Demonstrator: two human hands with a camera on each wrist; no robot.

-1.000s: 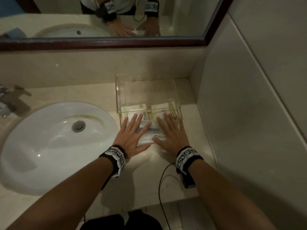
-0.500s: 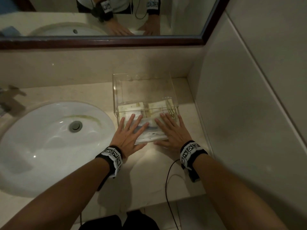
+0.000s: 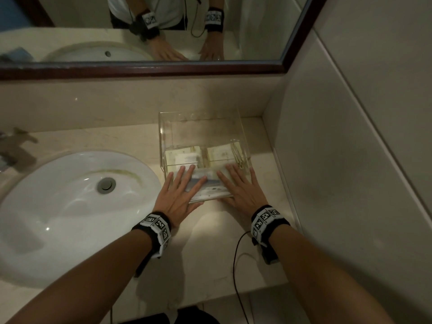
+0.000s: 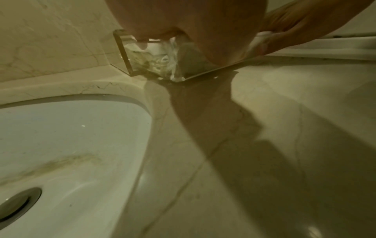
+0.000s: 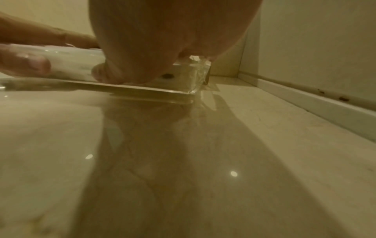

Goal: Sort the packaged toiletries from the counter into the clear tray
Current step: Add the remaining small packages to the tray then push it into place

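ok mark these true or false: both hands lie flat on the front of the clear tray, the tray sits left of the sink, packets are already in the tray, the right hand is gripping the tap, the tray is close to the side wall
1. Both hands lie flat on the front of the clear tray. True: the left hand and the right hand rest there with straight fingers.
2. The tray sits left of the sink. False: it stands to the right of the sink.
3. Packets are already in the tray. True: pale packets lie inside.
4. The right hand is gripping the tap. False: it rests on the tray; the tap is at the far left, untouched.
5. The tray is close to the side wall. True.
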